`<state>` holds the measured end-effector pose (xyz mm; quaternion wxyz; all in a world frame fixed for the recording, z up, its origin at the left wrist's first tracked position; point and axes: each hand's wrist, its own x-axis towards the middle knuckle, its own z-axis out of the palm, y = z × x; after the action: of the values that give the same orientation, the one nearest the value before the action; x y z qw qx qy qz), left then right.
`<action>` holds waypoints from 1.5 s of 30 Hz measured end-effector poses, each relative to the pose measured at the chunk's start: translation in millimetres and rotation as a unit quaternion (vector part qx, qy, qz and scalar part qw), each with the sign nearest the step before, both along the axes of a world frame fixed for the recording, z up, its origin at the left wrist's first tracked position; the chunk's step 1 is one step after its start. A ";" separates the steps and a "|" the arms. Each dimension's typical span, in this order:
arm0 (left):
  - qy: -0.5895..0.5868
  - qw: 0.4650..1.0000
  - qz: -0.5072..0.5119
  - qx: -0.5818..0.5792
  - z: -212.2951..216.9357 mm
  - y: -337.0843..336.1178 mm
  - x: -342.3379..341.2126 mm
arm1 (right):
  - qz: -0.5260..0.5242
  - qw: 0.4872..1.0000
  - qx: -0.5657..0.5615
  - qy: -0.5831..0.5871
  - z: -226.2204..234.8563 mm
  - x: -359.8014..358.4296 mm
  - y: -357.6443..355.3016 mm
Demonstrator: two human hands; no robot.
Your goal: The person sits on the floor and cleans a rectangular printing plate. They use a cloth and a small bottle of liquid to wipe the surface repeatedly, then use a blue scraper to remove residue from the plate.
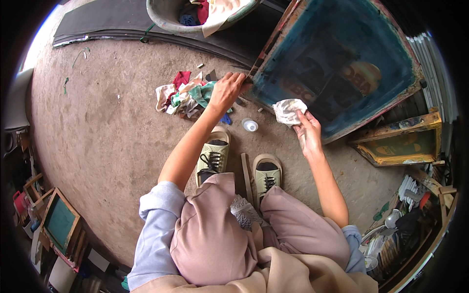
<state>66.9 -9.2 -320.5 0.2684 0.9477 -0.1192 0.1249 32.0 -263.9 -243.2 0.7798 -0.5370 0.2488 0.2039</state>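
A large screen-printing frame with blue-green mesh and a dark stencil design stands tilted in front of me, to the right. My left hand is closed around its near left corner. In my right hand a crumpled white rag, smudged with grey, is pinched between thumb and fingers, close to the frame's lower edge. Beneath and left of my left hand lies a pile of coloured cloth scraps. A small clear plastic cup is on the floor between the frame and my shoes.
A basin holding cloths sits on dark stacked sheets at the back. A smaller yellow-edged frame leans at the right, above assorted clutter. Another green-mesh frame stands at the lower left. A wooden strip lies between my shoes.
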 end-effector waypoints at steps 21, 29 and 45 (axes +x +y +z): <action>0.126 0.991 -0.036 -0.009 18.9 4.6 6.8 | 0.043 0.999 0.010 -0.002 -6.2 6.5 8.1; 0.086 0.990 -0.107 -0.037 6.4 15.1 15.6 | -0.076 0.978 -0.107 -0.160 22.8 25.8 -4.7; 0.139 0.967 0.132 -0.170 29.4 70.3 -40.0 | -0.211 0.683 -0.474 -0.514 92.3 132.7 10.7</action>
<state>26.9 61.1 -291.1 0.4205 0.9036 0.0680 0.0447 164.7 -253.2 -150.8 0.4493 -0.7886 -0.0212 -0.4193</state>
